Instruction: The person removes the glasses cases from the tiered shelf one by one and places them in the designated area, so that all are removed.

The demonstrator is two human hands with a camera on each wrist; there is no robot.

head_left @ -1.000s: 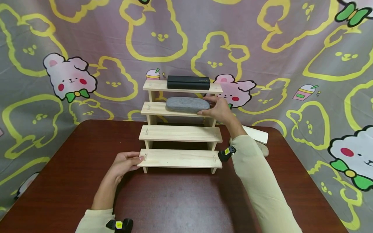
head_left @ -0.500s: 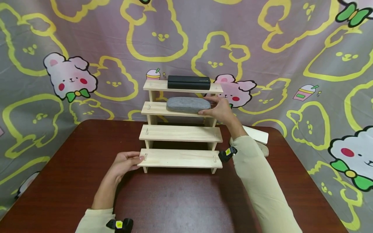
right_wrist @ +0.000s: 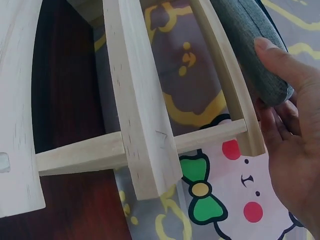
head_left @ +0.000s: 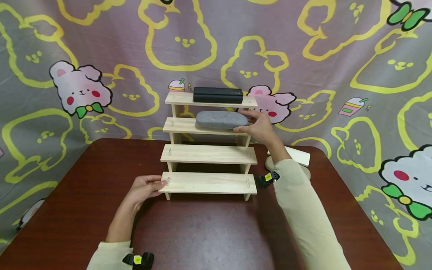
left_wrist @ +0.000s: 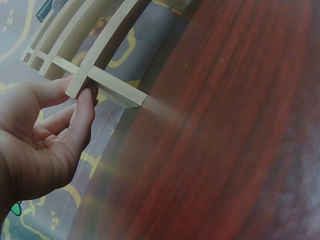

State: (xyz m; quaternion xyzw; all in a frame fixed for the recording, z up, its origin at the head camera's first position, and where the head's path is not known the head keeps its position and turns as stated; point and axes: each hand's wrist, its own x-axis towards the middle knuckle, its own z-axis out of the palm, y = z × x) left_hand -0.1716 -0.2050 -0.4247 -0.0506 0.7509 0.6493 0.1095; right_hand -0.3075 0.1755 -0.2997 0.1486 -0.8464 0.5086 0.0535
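A pale wooden stepped rack (head_left: 209,153) with several tiers stands on the table. My right hand (head_left: 259,125) grips the right end of a grey glasses case (head_left: 221,119) at the second tier from the top, thumb on its front and fingers behind. In the right wrist view the case (right_wrist: 255,47) lies along that shelf between thumb and fingers. My left hand (head_left: 146,187) pinches the left end of the lowest shelf; the left wrist view shows thumb and fingers on that board's end (left_wrist: 80,82). A black oblong case (head_left: 218,95) rests on the top tier.
Behind my right forearm, a white flat box (head_left: 298,155) and beige rounded objects (head_left: 270,163) lie on the dark red-brown table (head_left: 202,232). A patterned cloth (head_left: 118,45) hangs right behind the rack.
My right hand has shifted slightly right and a little up, and the grey glasses case has moved with it along the shelf. The left hand keeps its place.
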